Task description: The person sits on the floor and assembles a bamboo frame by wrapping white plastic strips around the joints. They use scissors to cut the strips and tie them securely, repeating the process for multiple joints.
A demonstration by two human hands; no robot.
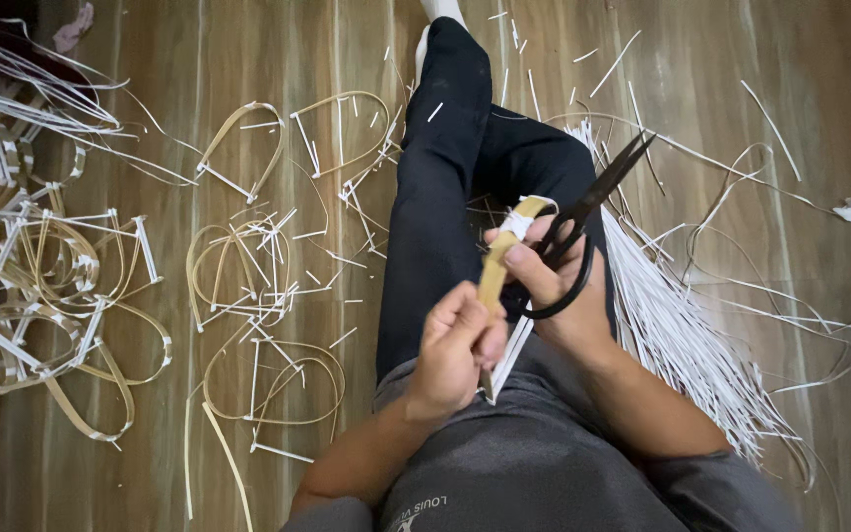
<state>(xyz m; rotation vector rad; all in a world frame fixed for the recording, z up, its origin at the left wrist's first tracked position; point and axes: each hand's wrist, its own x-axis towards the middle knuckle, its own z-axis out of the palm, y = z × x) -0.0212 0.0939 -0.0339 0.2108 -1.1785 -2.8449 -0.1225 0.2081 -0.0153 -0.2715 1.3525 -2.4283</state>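
- Holding bamboo strip (pixel 497 268) pinched in left hand (pixel 453 347), right hand (pixel 552 271) fingers thru black scissors (pixel 583 225) + gripping strip top.
- White binding (pixel 517 223) on already.
- Finished loops (pixel 238 266) piled on floor (pixel 800 89), big bundle of white strips (pixel 682 345) left tbh.

Person seen from above, seated. Grey shirt (pixel 534 463), short sleeves ending near the elbows, soft knit fabric with creases across the chest. Small pale printed lettering at the shirt's lower front, partly cut by the frame edge. Black trousers (pixel 445 167), long, plain, close-fitting, one leg stretched out, other bent. Short pale offcuts stuck on the trouser cloth near the shin and thigh. White sock (pixel 439 10) at the far end of the outstretched leg, only partly in frame. Forearms bare, no watch, no bracelet or ring visible. Left hand (pixel 455 345) and right hand (pixel 554 281) bare, no gloves. Face not in view.
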